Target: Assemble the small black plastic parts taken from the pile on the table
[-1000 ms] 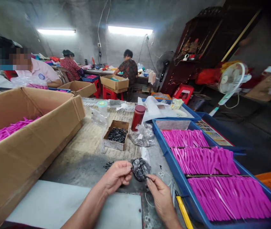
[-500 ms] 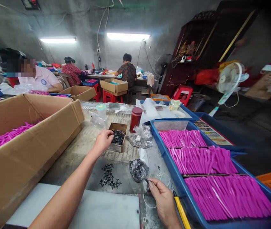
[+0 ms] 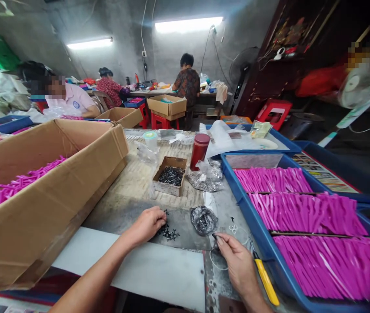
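My left hand (image 3: 148,225) is at the loose pile of small black parts (image 3: 171,235) on the dark mat, fingers curled together at the pile's left edge. Whether anything is between its fingertips is hidden. My right hand (image 3: 238,261) pinches a small black piece (image 3: 215,236) between thumb and forefinger, just below a crumpled dark plastic bag (image 3: 204,220). Farther back, a small cardboard box (image 3: 167,188) holds many thin black pieces. White cord loops (image 3: 233,228) lie beside my right hand, as does a yellow-handled tool (image 3: 267,282).
At left stands a large cardboard box (image 3: 83,191) with pink strips (image 3: 25,184). On the right a blue tray (image 3: 253,217) holds rows of pink strips. A dark red canister (image 3: 200,152) and a clear bag of small parts (image 3: 206,177) stand behind. Several people sit working farther off.
My left hand has left the small cardboard box and come down to the loose black pile. My right hand keeps its pinch near the dark bag. The view has shifted.
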Motion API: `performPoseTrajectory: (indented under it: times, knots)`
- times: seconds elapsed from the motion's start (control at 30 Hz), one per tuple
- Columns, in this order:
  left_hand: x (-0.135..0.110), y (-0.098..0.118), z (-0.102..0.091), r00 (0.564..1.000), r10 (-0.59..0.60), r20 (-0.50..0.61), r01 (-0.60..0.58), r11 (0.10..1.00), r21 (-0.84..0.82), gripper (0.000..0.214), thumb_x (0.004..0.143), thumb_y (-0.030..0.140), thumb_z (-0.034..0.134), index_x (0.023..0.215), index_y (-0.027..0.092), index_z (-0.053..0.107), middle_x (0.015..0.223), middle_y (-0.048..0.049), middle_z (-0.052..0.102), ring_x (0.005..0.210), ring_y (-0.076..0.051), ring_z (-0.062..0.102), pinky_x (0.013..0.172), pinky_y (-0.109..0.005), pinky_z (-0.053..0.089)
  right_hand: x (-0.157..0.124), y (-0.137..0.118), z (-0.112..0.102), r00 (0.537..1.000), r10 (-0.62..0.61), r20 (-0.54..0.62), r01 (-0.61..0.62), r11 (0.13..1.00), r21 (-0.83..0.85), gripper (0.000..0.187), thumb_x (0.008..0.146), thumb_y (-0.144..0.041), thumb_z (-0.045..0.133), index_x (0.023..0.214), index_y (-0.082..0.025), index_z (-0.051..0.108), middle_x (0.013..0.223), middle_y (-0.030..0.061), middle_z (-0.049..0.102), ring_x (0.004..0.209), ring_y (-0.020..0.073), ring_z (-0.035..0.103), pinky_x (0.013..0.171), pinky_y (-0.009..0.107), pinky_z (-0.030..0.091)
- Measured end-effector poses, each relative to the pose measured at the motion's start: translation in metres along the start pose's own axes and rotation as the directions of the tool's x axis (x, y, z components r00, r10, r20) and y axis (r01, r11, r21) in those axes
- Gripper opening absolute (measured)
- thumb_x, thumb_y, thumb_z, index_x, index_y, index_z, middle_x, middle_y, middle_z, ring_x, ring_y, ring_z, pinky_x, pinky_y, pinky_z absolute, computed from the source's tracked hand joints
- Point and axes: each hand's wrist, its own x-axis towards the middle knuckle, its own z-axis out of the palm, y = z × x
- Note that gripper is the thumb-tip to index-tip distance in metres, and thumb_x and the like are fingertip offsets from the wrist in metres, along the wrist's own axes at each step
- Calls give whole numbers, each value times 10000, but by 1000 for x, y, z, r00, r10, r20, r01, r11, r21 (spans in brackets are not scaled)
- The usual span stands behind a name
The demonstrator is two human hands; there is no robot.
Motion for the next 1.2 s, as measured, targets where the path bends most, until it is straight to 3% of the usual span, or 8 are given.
performPoseTrajectory:
  times: [0.27,0.4,0.53,0.67,0.77,0.87,1.07,1.2]
  knots:
    - [6,11,12,989,-86,122,53,965,255,161,696,121,394,689,177,545,754,-41,523,724,-169,463,581,-228,317,-2,-1,1,1000,-16,4,16,999,-45,237,612,-343,559,708,-138,630,610,29,602,580,154,512,563,255,422]
    - [10,11,11,970,-134,202,71,953,293,160,711,137,374,713,175,530,772,-34,516,723,-158,458,583,-224,316,-1,0,0,1000,-28,12,29,997,-68,227,634,-327,540,728,-137,622,593,15,588,569,142,504,554,247,413]
    - [8,11,13,976,-132,175,75,951,300,210,750,139,311,705,167,515,756,-29,503,699,-145,448,587,-223,315,7,-2,0,997,-80,10,80,990,-117,223,656,-320,517,731,-133,613,577,9,577,546,135,498,528,239,406]
    - [5,10,15,990,-89,110,60,968,243,205,766,176,309,698,174,503,736,-17,500,707,-140,447,604,-217,324,21,-10,1,985,-147,93,168,947,-273,218,706,-298,462,749,-135,599,621,27,596,597,150,525,554,243,412]
    - [5,7,17,993,-97,62,84,978,189,201,770,189,316,714,176,509,728,-17,506,704,-138,461,621,-215,335,31,-16,3,959,-218,182,278,847,-453,193,724,-243,441,775,-141,597,713,46,616,673,159,546,622,248,410]
    - [5,5,18,993,-105,46,98,985,145,209,768,175,323,723,173,527,717,-24,522,684,-136,482,617,-214,344,39,-22,9,918,-256,302,394,663,-636,192,733,-180,418,766,-151,605,745,53,617,730,161,544,674,247,389]
    - [3,5,20,994,-102,40,97,989,112,215,761,166,338,733,160,551,727,-42,561,690,-146,521,616,-217,367,49,-25,24,885,-96,456,464,264,-846,173,740,-163,420,755,-175,591,771,44,611,758,166,532,674,246,347]
    - [1,5,20,994,-108,18,106,990,94,215,756,154,340,752,159,554,731,-43,569,693,-145,530,620,-215,376,50,-27,30,891,-26,453,451,155,-879,166,737,-151,411,740,-170,576,783,63,609,752,195,536,640,279,320]
